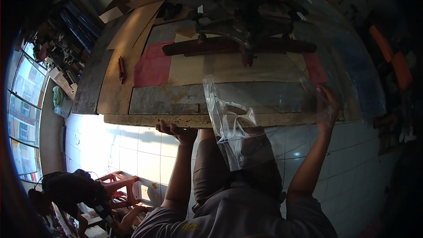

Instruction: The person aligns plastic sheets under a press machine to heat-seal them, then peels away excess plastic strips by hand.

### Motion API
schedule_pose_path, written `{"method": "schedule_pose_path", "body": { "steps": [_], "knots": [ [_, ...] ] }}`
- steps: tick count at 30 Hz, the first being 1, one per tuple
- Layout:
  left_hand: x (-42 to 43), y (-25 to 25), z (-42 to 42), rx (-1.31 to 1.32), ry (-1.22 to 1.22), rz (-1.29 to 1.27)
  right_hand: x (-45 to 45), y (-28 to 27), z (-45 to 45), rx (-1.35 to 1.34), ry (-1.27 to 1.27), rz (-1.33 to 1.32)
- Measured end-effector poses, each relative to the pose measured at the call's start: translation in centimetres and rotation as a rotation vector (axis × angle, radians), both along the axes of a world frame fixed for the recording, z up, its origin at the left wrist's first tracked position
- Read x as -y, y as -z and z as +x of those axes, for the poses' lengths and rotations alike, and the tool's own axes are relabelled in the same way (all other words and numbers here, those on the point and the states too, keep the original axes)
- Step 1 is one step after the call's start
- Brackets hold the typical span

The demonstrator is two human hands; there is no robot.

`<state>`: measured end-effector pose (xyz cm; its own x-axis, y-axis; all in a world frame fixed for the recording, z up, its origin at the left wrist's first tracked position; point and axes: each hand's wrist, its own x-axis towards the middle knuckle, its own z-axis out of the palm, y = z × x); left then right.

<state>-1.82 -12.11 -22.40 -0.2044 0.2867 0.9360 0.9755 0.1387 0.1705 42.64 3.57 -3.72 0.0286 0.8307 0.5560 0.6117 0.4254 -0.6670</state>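
Observation:
A clear plastic sheet [238,119], creased and shiny along its left side, hangs over the front edge of the worktable and down above my lap. My right hand [327,105] is at the sheet's right side, fingers curled on the plastic. At the table's front edge [132,119], my left hand [176,132] has its fingers bent against the wood; its palm is partly hidden. Beyond the sheet stands a dark metal press-like machine [244,31] with a long horizontal bar [211,46]. Under the bar lie pink sheeting [152,64] and a tan strip [189,68].
A red cutter knife [121,69] lies on brown board [115,88] at the left. More clear plastic [352,61] covers the table's right side. Behind me on the left, another person [70,189] bends beside a red stool [121,189]. Rolls [79,24] lean at the back left.

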Motion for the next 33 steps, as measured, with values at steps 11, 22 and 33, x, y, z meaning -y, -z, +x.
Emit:
{"method": "schedule_pose_path", "body": {
  "steps": [11, 22, 33],
  "knots": [
    [-0.4, 0.3, -0.2, -0.001, 0.000, 0.021, 0.0, -0.1, 0.2, -0.001, 0.004, -0.047],
    [-0.1, 0.4, 0.4, 0.058, -0.021, -0.003, 0.3, -0.5, 0.0, -0.019, -0.033, -0.068],
    [2.6, -2.9, 2.4, 0.184, 0.063, -0.084, 0.2, 2.8, 1.8, -0.401, -0.443, -0.319]
  ]
}}
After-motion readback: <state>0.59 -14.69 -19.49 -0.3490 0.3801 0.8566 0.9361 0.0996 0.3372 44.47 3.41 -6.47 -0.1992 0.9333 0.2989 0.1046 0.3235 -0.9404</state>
